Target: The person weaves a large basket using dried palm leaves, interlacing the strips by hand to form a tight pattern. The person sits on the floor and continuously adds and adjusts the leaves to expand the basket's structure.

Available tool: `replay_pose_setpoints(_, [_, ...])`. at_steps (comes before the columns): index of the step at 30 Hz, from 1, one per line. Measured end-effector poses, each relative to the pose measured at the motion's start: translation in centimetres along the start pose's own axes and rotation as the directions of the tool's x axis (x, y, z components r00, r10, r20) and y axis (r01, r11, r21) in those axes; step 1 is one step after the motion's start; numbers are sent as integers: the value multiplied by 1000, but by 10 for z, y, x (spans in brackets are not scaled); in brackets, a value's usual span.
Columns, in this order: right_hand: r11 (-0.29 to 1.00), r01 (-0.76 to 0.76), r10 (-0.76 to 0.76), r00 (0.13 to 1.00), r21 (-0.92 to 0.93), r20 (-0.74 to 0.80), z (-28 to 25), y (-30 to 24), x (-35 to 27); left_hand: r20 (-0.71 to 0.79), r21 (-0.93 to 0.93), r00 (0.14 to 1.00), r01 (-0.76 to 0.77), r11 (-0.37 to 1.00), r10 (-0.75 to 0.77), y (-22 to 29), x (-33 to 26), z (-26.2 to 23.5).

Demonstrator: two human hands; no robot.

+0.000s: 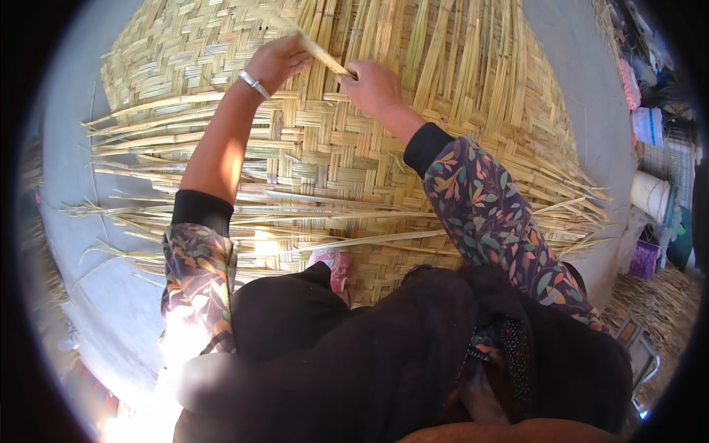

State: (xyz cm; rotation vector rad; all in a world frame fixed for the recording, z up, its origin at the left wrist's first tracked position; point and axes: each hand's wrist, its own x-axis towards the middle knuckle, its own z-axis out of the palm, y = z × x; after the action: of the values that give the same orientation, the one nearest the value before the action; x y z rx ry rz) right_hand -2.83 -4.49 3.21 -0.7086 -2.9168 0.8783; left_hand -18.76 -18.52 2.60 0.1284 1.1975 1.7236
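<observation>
A large mat of woven yellow reed strips (347, 148) lies on the grey floor under me. My left hand (279, 60), with a silver bangle on the wrist, pinches a flat reed strip (319, 50) that runs diagonally toward my right hand. My right hand (373, 85) grips the lower end of the same strip where it meets the weave. Loose unwoven strip ends stick out at the mat's left and right sides. Both forearms reach forward over the mat in patterned sleeves.
The grey floor (111, 295) surrounds the mat. At the right edge stand a white roll (651, 193), a purple box (645, 258) and other clutter. A heap of dry straw (657, 295) lies at the lower right. My pink shoe (334, 264) rests on the mat.
</observation>
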Motion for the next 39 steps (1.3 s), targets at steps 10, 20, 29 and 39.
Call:
replay_pose_setpoints(10, [984, -162, 170, 980, 78, -107, -7, -4, -3, -87, 619, 983, 179, 765, -160, 4, 58, 8])
replay_pose_setpoints(20, [953, -229, 247, 967, 196, -69, 3, 5, 4, -137, 627, 951, 300, 719, -277, 3, 49, 18])
replay_pose_setpoints(29, [964, -201, 175, 972, 176, 155, -1, 8, 13, 204, 207, 959, 154, 966, -197, -3, 36, 9])
replay_pose_setpoints(39, [963, 9, -99, 941, 268, 324, 7, 39, 31, 35, -42, 999, 34, 999, -33, -8, 33, -4])
